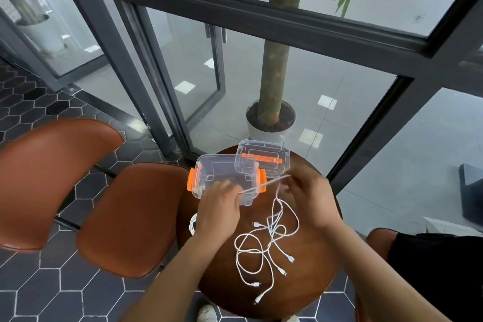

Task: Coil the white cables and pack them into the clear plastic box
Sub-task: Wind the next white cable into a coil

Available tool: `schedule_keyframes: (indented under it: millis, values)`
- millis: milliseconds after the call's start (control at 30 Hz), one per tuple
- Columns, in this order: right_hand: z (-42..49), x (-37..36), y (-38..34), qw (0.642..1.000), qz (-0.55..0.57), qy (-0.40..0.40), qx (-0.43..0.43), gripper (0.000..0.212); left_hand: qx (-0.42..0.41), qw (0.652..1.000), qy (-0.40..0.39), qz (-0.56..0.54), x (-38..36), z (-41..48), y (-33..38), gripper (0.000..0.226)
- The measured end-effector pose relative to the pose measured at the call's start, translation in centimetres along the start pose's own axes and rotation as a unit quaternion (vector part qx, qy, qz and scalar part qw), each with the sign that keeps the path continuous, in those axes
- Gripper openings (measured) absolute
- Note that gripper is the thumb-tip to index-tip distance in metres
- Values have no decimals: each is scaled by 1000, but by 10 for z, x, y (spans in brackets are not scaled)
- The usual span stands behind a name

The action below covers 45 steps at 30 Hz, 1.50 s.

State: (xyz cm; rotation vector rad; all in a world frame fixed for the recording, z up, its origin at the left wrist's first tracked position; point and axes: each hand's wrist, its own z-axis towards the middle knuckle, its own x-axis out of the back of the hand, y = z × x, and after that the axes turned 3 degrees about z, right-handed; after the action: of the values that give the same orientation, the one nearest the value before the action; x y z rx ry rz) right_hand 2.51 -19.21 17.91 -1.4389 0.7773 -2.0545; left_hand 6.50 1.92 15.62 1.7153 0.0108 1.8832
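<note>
Both hands are on one white cable (265,184). The left hand (219,204) pinches it over the near edge of the clear box (209,172), and the right hand (308,196) looks to pinch it just off the box's right side, though that's a bit blurry. The stretch between them is taut and runs left to right across the box's near corner. The slack drops from the right hand into the tangle (261,246) on the table (318,256), on the near side of the box. My guess is loops get fed from the right toward the left hand. The box is open, with the lid (271,154) at its far right corner.
</note>
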Motion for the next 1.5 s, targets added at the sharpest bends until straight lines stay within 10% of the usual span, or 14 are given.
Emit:
schedule_keyframes:
  millis: [233,433,567,700,867,967,1067,1233,1367,1500]
  values:
    - [15,31,10,998,-38,49,-17,15,71,996,50,26,13,12,9,16]
    - [-8,17,36,975,-132,-130,-121,7,82,994,43,-59,12,6,-6,17]
    - [-15,2,27,914,-220,-297,-165,44,65,982,-14,-178,2,1,-3,21]
    - [-9,-9,4,920,88,-345,-166,61,1,990,2,-138,-11,-2,4,30]
    - [-11,-15,-11,712,494,-401,-296,47,-63,995,60,-55,-14,-10,8,35]
    - [-18,-29,-6,757,479,-318,-310,43,-96,991,67,-59,-15,-21,9,31]
    - [-23,-33,-6,844,407,-183,-297,34,46,981,71,-176,-21,-34,8,34]
    - [-23,-23,-18,876,394,-118,-253,32,394,773,27,-496,-12,-31,13,20]
    - [-32,-27,-26,880,395,-142,-224,25,424,593,-52,-683,-6,-11,6,38]
    - [-40,-31,-24,882,381,-175,-215,21,433,503,-36,-747,0,4,2,35]
